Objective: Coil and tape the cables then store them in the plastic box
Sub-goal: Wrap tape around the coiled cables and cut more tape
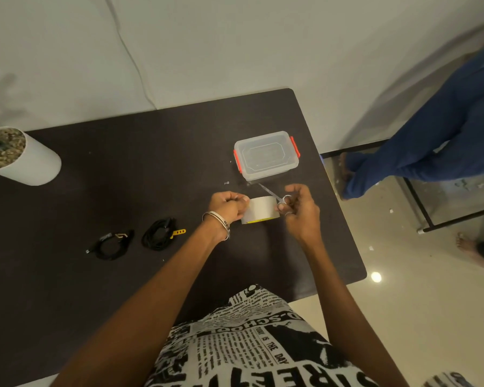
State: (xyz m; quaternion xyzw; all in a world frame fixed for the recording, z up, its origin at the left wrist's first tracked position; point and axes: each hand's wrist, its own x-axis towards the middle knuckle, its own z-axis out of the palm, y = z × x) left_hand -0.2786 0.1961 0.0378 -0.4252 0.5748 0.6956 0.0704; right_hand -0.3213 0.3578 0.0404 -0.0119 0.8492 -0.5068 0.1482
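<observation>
Left hand (226,205) curled, gripping the left side of the white tape roll (261,210), bangle on the wrist. Right hand (298,205) pinches small scissors (274,195) through the finger loops, blades angled up-left over the roll's top. Roll stands on the dark table (123,289), near its right edge. Two coiled black cables lie apart toward the table's middle: left cable (111,244), right cable (159,233) with a yellow strap. Just beyond the hands, clear plastic box (266,155) with red latches, lid on, near the far right corner. White planter (23,160) at the far left edge.
</observation>
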